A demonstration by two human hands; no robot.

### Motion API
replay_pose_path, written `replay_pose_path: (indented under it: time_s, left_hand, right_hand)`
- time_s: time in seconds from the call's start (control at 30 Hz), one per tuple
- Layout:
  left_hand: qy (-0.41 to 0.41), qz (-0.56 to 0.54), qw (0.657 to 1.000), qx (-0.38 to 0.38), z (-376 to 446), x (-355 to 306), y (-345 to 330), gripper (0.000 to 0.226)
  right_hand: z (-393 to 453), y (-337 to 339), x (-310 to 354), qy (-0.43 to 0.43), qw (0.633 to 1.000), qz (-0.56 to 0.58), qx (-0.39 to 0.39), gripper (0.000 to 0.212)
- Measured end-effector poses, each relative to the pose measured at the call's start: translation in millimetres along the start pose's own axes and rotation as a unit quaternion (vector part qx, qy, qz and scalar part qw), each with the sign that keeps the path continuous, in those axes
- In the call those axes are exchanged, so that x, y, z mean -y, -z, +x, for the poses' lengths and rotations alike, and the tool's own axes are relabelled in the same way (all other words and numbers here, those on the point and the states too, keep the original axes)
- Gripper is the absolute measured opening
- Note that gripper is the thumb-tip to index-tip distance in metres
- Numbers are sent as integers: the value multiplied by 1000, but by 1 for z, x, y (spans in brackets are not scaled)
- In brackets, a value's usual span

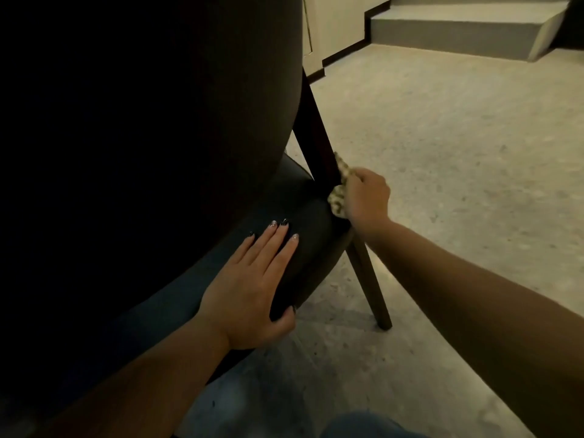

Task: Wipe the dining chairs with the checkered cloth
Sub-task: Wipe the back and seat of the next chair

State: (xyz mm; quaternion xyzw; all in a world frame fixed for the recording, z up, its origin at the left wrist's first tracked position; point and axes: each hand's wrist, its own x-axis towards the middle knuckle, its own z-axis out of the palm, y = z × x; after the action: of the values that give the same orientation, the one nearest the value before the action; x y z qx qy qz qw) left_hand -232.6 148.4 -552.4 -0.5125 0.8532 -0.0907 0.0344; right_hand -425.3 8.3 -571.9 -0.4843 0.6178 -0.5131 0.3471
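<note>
Checkered cloth [339, 188]: bunched in the right hand [366, 197], fingers curled round it, pressed against the dark wooden chair leg [319, 140] at the seat's far corner. Left hand [252, 279]: fingers straight, flat on the chair seat [309, 216], thumb over its near edge. Floor [458, 153]: pale, speckled.

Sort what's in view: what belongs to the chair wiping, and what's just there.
Job:
- chair, seat under the flat left hand
- cloth, gripped by the right hand against the chair's wooden leg

Just there:
- floor
- step
</note>
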Motion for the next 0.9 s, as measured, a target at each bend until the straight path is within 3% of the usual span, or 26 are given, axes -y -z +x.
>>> replay_pose_path:
  time_s: [0.07, 0.1, 0.17, 0.23, 0.3, 0.33, 0.37, 0.4, 0.47, 0.5, 0.6, 0.67, 0.73, 0.8, 0.9]
  left_hand:
    - [2, -1, 1000, -3, 0, 0, 0, 99]
    - [2, -1, 1000, -5, 0, 0, 1, 98]
    - [3, -3, 1000, -7, -1, -1, 2, 97]
    - [6, -5, 1000, -12, -1, -1, 3, 96]
    - [5, -8, 1000, -21, -1, -1, 3, 94]
    - [4, -14, 1000, -25, -1, -1, 3, 93]
    - [2, -21, 999, -28, -1, -1, 3, 92]
    - [-1, -27, 999, -33, -1, -1, 3, 91]
    - [-3, -37, 998, -44, -2, 0, 3, 88]
    - [-2, -48, 998, -48, -3, 1, 2, 86]
    - [8, -84, 994, -70, -6, 1, 1, 76]
    - [18, -93, 992, -87, -7, 3, 1, 71]
    - [26, -95, 991, -93, -8, 3, 1, 68]
    - [34, -94, 990, -98, -10, 2, 1, 68]
    - [55, -80, 990, -101, -12, 0, 5, 66]
  right_hand:
    - [-29, -2, 8, 195, 979, 31, -38, 29]
    - [-36, -4, 8, 296, 955, -1, -6, 33]
    - [-32, 1, 14, 428, 886, -124, 131, 37]
    - [-7, 9, 31, 545, 727, -347, 231, 37]
    - [24, 15, 58, 614, 566, -493, 244, 31]
    - [36, 16, 68, 638, 525, -516, 227, 26]
    - [42, 15, 73, 649, 506, -530, 206, 22]
    - [40, 13, 71, 639, 502, -548, 198, 21]
    - [21, 5, 52, 573, 555, -565, 211, 28]
    - [8, 2, 40, 548, 606, -538, 207, 32]
    - [-20, 0, 28, 403, 837, -329, 172, 32]
    - [-28, 5, 27, 302, 911, -225, 171, 31]
    - [-35, 11, 25, 247, 934, -159, 203, 34]
    - [-43, 16, 23, 256, 917, -173, 250, 44]
    - [-46, 19, 8, 282, 892, -261, 239, 50]
